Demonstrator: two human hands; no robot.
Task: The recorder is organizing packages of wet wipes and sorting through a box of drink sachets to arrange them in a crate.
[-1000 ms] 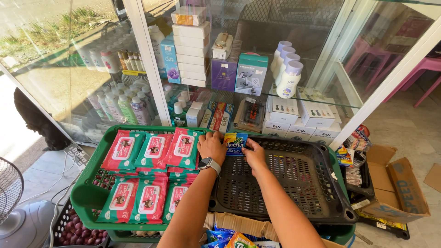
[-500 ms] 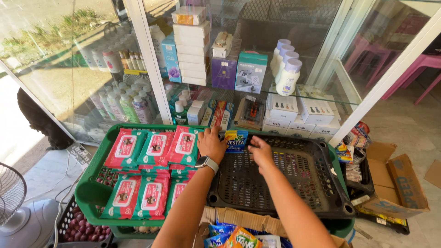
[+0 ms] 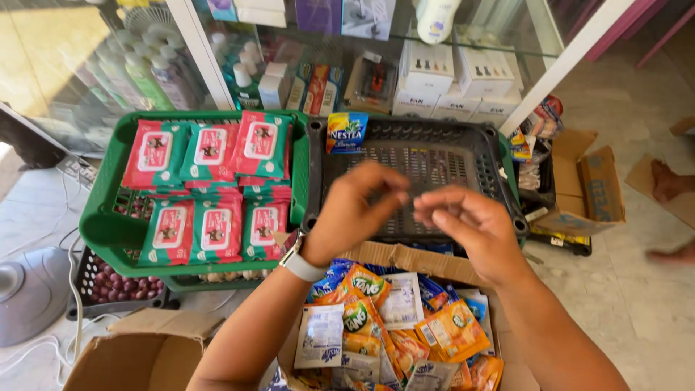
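Note:
My left hand (image 3: 355, 210) and my right hand (image 3: 467, 228) hover side by side above the near edge of a black slotted crate (image 3: 499, 174), fingers loosely curled, nothing in them. A blue and yellow drink sachet (image 3: 345, 132) stands against the crate's far left corner. Below my wrists a cardboard box (image 3: 405, 257) holds several orange and blue drink-powder sachets (image 3: 362, 304). A watch sits on my left wrist.
A green crate (image 3: 108, 232) on the left holds several red wet-wipe packs (image 3: 210, 148). A glass cabinet (image 3: 434, 65) of boxes and bottles stands behind. A dark tray of red beads (image 3: 116, 279), a fan base, open cartons and another person's feet (image 3: 670, 181) surround.
Both hands have let go of the blue sachet at the crate's far left corner and pulled back toward me over the sachet box. The camera has tilted down.

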